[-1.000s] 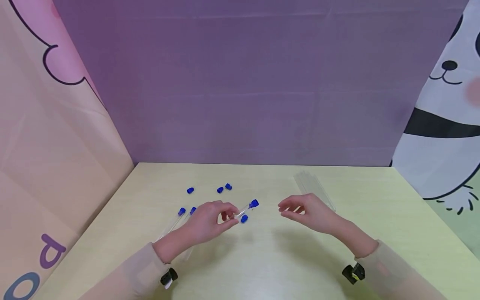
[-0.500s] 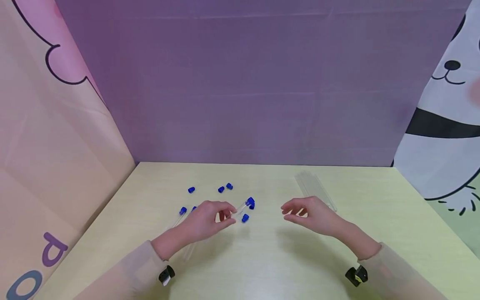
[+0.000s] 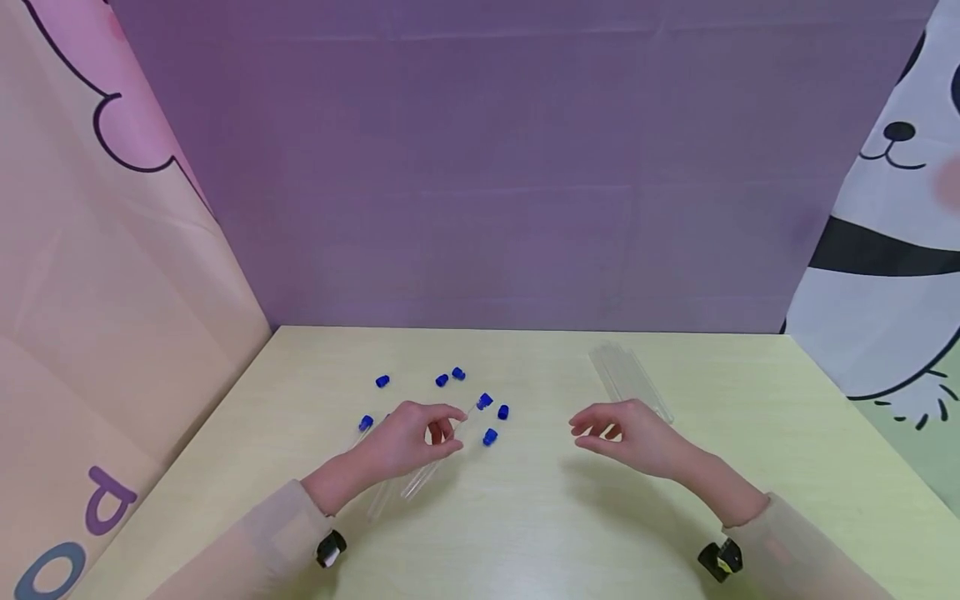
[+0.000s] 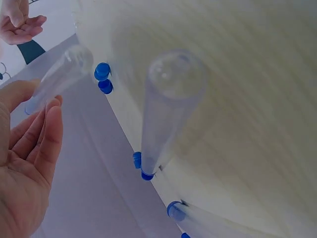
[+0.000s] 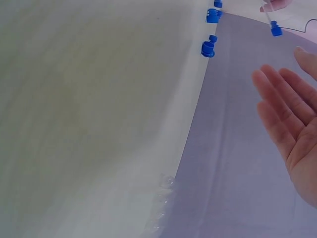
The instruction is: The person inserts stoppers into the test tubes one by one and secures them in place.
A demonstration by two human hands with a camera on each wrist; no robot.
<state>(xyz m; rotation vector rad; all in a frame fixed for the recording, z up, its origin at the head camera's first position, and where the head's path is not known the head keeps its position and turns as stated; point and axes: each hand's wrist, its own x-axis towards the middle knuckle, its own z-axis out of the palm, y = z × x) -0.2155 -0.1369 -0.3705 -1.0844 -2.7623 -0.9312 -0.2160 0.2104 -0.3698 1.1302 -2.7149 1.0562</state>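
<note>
My left hand (image 3: 405,437) pinches a clear test tube (image 4: 52,82) between thumb and fingertips. That tube has a blue cap (image 3: 484,402) at its far end and slants down under the hand toward me in the head view. Capped test tubes (image 4: 166,119) lie on the table below and left of this hand, partly hidden by it in the head view. My right hand (image 3: 633,433) hovers over the table, fingers loosely bent, palm toward the left, holding nothing. Between the hands two loose blue caps, one farther back (image 3: 503,412) and one nearer (image 3: 490,437), lie on the table.
More loose blue caps lie farther back, one at the left (image 3: 382,381) and a pair (image 3: 450,377) nearer the middle. Uncapped clear tubes (image 3: 626,375) lie side by side behind my right hand. A purple cloth (image 3: 525,167) rises at the table's back edge.
My left hand has drawn slightly left and tilted the capped tube, so its cap moved left and its closed end shows below the hand. The right hand has drifted a little right and down.
</note>
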